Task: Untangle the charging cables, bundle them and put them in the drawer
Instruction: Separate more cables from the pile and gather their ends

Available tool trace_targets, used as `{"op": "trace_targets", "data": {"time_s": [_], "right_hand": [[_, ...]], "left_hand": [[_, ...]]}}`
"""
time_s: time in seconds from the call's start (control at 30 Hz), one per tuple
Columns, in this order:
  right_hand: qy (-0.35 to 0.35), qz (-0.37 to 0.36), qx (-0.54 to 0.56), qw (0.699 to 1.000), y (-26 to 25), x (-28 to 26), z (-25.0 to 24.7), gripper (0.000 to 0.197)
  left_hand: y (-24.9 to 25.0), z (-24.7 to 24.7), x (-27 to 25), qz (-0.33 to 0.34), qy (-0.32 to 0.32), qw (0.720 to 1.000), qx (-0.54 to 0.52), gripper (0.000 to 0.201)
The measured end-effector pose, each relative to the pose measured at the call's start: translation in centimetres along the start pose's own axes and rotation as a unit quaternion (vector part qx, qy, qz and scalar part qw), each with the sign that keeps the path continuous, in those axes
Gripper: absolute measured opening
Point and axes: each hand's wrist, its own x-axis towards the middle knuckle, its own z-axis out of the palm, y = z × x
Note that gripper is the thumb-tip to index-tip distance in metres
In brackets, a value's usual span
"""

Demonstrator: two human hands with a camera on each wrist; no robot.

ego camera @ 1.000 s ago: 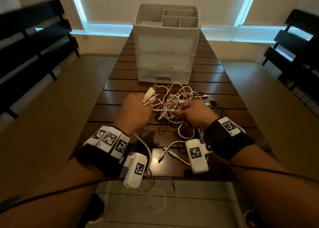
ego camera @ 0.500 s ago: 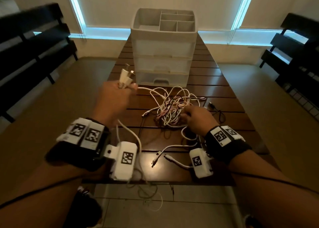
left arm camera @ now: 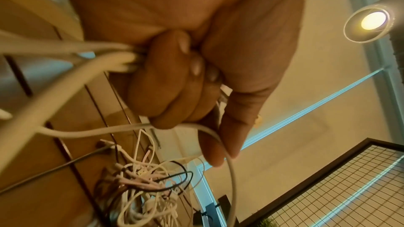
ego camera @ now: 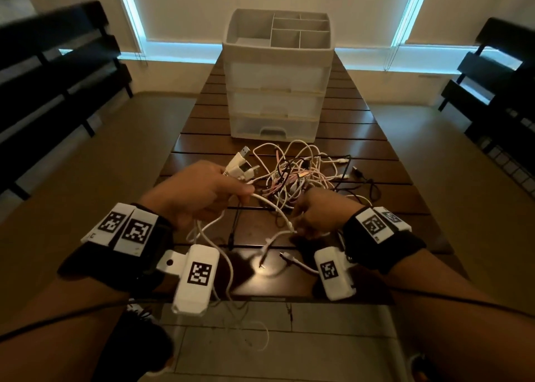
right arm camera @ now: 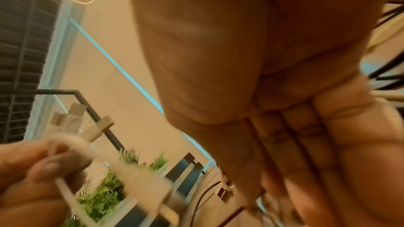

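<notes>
A tangle of white, pink and black charging cables (ego camera: 301,173) (left arm camera: 142,187) lies on the wooden table (ego camera: 399,199), in front of a white drawer unit (ego camera: 278,98). My left hand (ego camera: 208,190) (left arm camera: 174,78) grips several white cables. Their USB plugs (ego camera: 243,166) stick out past the knuckles. A white cable (ego camera: 272,205) arcs from that fist to my right hand (ego camera: 318,214) (right arm camera: 284,127). The right hand sits at the tangle's near edge and seems to pinch this cable with curled fingers. Its fingertips are hidden.
All three drawers are shut; the bottom one has a handle (ego camera: 272,131). A black cable (ego camera: 362,176) trails right of the tangle. Loose white cable ends (ego camera: 262,261) lie near the table's front edge and one hangs over it. Dark benches (ego camera: 58,72) flank the table.
My left hand, raised up and to the left half a second ago, has come back down towards the tangle with the plugs. My right hand has slid nearer to me along a white cable.
</notes>
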Motion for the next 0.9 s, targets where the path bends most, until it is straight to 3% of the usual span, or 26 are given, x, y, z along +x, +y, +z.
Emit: {"op": "trace_targets", "data": {"time_s": [0.13,0.23,0.3,0.4,0.5,0.57,0.67,0.7,0.8,0.9], "right_hand": [[0.082,-0.099,-0.027,0.991,-0.2,-1.3,-0.8,0.022],[-0.02,-0.056,-0.121,0.991,-0.4,-2.3,-0.4,0.028],[-0.091,-0.022,-0.207,0.974,-0.3,-2.7,0.7,0.033],[-0.077,-0.032,-0.29,0.953,0.1,-2.8,1.9,0.034],[-0.022,-0.058,-0.279,0.958,0.6,-2.4,2.1,0.027],[0.008,-0.061,-0.253,0.965,0.9,-2.2,1.9,0.026],[0.014,-0.052,-0.152,0.987,1.0,-2.3,1.7,0.019],[0.008,-0.047,-0.101,0.994,1.0,-2.3,1.6,0.016],[0.01,-0.043,0.013,0.999,1.0,-2.8,0.7,0.01],[0.066,-0.033,0.069,0.995,1.2,-3.6,-1.4,0.008]], "left_hand": [[-0.9,0.5,-1.0,-0.041,-0.049,0.998,-0.007,0.02],[-1.6,0.8,-1.8,-0.061,-0.073,0.995,0.027,0.024],[-2.1,1.4,-2.5,-0.076,-0.113,0.99,0.033,0.021],[-3.3,2.6,-3.4,-0.118,-0.199,0.973,-0.023,0.018],[-4.7,4.3,-4.0,-0.178,-0.262,0.947,-0.049,0.017],[-5.8,5.8,-4.2,-0.209,-0.236,0.949,0.017,0.014],[-6.9,7.4,-4.1,-0.189,-0.131,0.952,0.2,0.018],[-7.1,7.6,-3.9,-0.184,-0.114,0.952,0.218,0.02],[-6.7,7.8,-3.2,-0.167,-0.084,0.969,0.161,0.021],[-5.6,7.4,-2.2,-0.1,-0.028,0.991,0.087,0.028]]}}
